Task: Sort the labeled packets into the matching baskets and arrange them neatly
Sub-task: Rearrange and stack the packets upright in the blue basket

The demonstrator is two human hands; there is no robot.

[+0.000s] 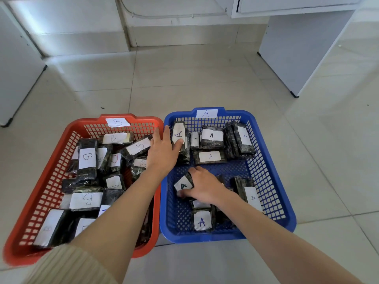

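- Packets in dark wrap with white labels sit in two baskets side by side on the floor. I read B on those heaped in the red basket and A on those in the blue basket.
- Blue basket: a row of A packets lines the far wall, some on edge, some flat. A few more lie loose toward the near end.
- Left hand: reaches over the rims where the baskets meet, fingers straight and spread. Its thumb presses the label of an upright packet in the blue basket's far-left corner.
- Right hand: in the blue basket's near half, fingers curled round a tilted packet marked A. I cannot tell whether it is off the mesh.
- B tag and A tag are on the far rims.
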